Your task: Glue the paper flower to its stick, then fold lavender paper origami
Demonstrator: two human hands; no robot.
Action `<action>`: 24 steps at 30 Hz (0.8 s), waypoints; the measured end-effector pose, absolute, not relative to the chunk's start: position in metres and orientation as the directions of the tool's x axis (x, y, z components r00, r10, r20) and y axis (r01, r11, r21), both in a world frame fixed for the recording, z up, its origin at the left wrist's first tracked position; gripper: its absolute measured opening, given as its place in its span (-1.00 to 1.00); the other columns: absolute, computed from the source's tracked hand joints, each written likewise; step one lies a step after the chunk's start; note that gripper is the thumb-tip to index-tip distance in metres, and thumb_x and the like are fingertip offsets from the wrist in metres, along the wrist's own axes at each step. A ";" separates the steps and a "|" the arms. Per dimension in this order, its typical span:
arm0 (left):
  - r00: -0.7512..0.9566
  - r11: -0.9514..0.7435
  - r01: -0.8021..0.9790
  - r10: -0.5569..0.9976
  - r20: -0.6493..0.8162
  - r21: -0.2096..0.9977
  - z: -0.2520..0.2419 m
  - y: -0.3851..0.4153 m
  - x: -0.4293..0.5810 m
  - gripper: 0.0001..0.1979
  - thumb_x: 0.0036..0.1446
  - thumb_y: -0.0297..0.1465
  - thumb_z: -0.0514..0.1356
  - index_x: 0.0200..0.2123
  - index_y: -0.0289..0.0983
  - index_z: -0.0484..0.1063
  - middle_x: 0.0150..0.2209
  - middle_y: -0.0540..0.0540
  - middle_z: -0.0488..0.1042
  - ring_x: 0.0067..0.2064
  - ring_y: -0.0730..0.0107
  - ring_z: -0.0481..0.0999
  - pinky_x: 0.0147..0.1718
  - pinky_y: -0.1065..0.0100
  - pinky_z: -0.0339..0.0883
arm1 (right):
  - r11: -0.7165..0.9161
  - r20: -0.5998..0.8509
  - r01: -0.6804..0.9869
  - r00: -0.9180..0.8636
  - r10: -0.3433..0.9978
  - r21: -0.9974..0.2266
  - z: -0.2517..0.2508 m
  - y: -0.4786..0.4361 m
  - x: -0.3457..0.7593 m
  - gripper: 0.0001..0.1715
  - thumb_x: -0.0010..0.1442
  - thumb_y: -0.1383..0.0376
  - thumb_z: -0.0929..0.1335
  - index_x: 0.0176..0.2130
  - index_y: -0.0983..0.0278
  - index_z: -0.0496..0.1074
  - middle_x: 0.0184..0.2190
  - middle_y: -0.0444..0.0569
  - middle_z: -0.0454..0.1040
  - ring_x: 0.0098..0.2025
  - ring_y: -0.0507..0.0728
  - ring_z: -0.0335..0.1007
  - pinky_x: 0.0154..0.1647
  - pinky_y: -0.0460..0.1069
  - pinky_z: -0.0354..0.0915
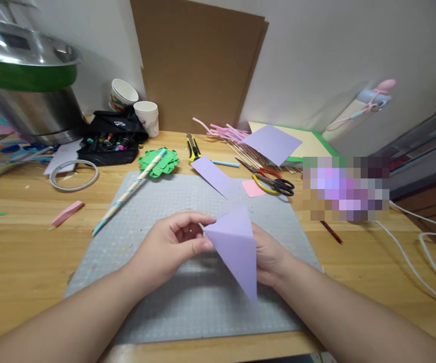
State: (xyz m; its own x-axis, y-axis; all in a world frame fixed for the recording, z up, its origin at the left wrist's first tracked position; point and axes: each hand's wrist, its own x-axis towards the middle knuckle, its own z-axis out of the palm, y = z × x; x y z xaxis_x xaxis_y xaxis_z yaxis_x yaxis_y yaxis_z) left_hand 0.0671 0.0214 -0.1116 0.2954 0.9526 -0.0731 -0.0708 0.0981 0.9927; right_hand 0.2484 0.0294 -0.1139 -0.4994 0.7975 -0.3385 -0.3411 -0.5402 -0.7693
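A folded sheet of purple paper [235, 249] is held up over the grey cutting mat [157, 307], with a crease running across it and a point hanging down. My left hand [176, 239] pinches its left corner between thumb and fingers. Behind the sheet's right side, my right hand [268, 254] holds it, its fingertips hidden by the paper. Just beyond lie a purple paper strip [210, 174] and a small pink paper square [253, 188]. Scissors [274, 181] with red, yellow and black handles rest at the mat's far right corner.
A striped paper stick [129, 191] crosses green folded paper [165, 164] at left. Behind are a yellow utility knife [193, 147], paper cups [146, 118], a black pouch [108, 146] and a cardboard sheet [198, 65]. A tape roll [74, 175] lies left; white cables [410, 275] trail right.
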 end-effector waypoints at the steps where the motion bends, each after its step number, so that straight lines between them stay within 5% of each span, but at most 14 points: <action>1: 0.306 0.051 -0.069 0.952 -0.027 0.996 -0.112 0.021 0.068 -0.73 -0.07 -0.40 0.38 -0.21 -0.18 0.56 -0.24 -0.03 0.48 -0.26 0.42 0.45 -0.28 0.40 0.36 | -0.564 -0.350 -0.323 -0.527 0.774 -0.760 -0.115 0.029 0.249 -0.72 -0.15 0.29 0.52 -0.36 0.31 0.51 -0.51 -0.13 0.51 -0.53 -0.03 0.39 -0.51 -0.14 0.32; 6: 0.306 -0.049 -0.041 0.950 0.059 0.998 -0.105 0.016 0.072 -0.77 -0.05 -0.43 0.35 -0.24 -0.16 0.60 -0.19 -0.07 0.53 -0.21 0.30 0.51 -0.24 0.31 0.39 | -0.578 -0.355 -0.280 -0.566 0.744 -0.767 -0.124 0.026 0.249 -0.63 -0.01 0.16 0.45 -0.21 0.25 0.39 -0.54 -0.12 0.50 -0.58 0.06 0.44 -0.67 -0.13 0.28; 10: 0.303 0.130 -0.101 0.948 -0.094 0.986 -0.101 0.016 0.072 -0.88 0.03 -0.39 0.29 -0.31 -0.19 0.61 -0.41 -0.02 0.53 -0.42 0.40 0.47 -0.37 0.35 0.36 | -0.430 -0.221 -0.340 -0.508 0.832 -0.837 -0.127 0.024 0.246 -0.53 0.07 0.11 0.42 -0.03 0.17 0.33 -0.39 -0.09 0.55 -0.45 0.08 0.48 -0.54 -0.06 0.38; 17: 0.202 0.280 -0.177 0.949 -0.244 0.943 -0.110 0.025 0.064 -0.79 0.06 -0.23 0.29 -0.39 -0.28 0.55 -0.47 -0.02 0.50 -0.43 0.45 0.41 -0.38 0.43 0.26 | -0.273 -0.029 -0.433 -0.491 0.871 -0.859 -0.120 0.018 0.252 -0.64 0.14 0.13 0.35 -0.10 0.24 0.48 -0.20 0.03 0.54 -0.17 0.19 0.47 -0.19 0.12 0.41; 20: 0.121 0.285 -0.158 0.956 -0.268 0.945 -0.113 0.027 0.062 -0.79 0.00 -0.23 0.33 -0.42 -0.27 0.54 -0.49 0.00 0.48 -0.45 0.49 0.37 -0.40 0.46 0.23 | -0.202 0.005 -0.459 -0.410 0.912 -0.865 -0.120 0.020 0.254 -0.58 0.21 0.02 0.27 -0.05 0.18 0.44 -0.19 0.00 0.52 -0.16 0.17 0.45 -0.19 0.11 0.40; 24: 0.093 0.280 -0.090 0.958 -0.272 0.956 -0.115 0.027 0.062 -0.77 0.00 -0.21 0.33 -0.43 -0.27 0.53 -0.53 0.03 0.45 -0.46 0.52 0.34 -0.42 0.47 0.18 | -0.140 -0.057 -0.287 -0.277 0.959 -0.948 -0.122 0.025 0.253 -0.64 0.11 0.08 0.40 -0.12 0.19 0.45 -0.26 -0.05 0.52 -0.27 0.09 0.45 -0.24 0.02 0.40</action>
